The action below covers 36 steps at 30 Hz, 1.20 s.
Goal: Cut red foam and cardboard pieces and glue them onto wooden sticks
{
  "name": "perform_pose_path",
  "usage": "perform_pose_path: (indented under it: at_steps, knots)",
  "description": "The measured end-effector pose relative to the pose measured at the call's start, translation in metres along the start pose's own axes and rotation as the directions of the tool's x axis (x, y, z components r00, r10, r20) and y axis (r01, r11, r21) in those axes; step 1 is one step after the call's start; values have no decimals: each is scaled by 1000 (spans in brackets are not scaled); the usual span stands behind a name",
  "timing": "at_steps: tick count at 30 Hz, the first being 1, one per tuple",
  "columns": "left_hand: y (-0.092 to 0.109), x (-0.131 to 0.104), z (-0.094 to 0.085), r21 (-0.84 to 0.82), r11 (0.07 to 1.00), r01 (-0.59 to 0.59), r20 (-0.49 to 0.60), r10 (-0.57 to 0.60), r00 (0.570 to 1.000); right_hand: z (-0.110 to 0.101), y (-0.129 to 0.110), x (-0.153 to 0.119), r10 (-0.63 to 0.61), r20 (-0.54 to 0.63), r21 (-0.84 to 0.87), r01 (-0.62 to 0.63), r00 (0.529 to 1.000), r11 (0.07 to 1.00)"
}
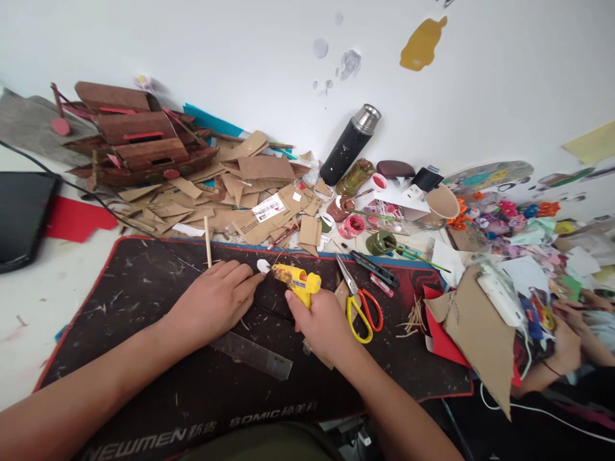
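Observation:
My right hand (pixel 324 323) is wrapped round the grip of a yellow hot glue gun (pixel 293 278), its nozzle pointing left. Just beyond that nozzle, a small white piece (pixel 262 265) sits at the fingertips of my left hand (pixel 216 299), whose fingers are pressed together. A thin pale wooden stick (pixel 207 240) juts out from behind my left hand; its lower end is hidden. Below my hands a clear ruler (pixel 254 355) lies on the dark mat (pixel 158 378). Scissors (pixel 358 301) with yellow and red handles rest right of the glue gun.
Cardboard scraps (pixel 192 205) pile up behind the mat, beside a brown model boat (pixel 144 137). Several paint jars (pixel 352 225), a utility knife (pixel 375 267) and a black thermos (pixel 348 147) stand or lie farther right. Another person's hand (pixel 567 342) is at the right edge.

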State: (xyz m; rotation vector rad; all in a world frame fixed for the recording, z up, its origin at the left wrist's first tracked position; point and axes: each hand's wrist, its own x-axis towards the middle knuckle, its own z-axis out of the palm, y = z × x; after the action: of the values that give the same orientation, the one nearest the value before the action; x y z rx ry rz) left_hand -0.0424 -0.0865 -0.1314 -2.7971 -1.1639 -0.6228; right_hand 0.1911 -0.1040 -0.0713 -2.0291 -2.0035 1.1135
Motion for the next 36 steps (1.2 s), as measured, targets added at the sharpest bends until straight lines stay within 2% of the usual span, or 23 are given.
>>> perform_pose_path:
  at_steps: [14, 25, 36]
  knots:
    - [0, -1, 1, 3, 1000, 2, -5, -2, 1000, 1, 2, 1, -7, -3, -7, 7, 1000, 1000]
    - [-1, 0, 0, -18, 1000, 3, 13, -3, 1000, 4, -1, 10, -72, -44, -9, 72, 996, 997]
    - [0, 0, -1, -6, 1000, 5, 10, -5, 1000, 1, 3, 7, -42, -32, -20, 41, 999, 999]
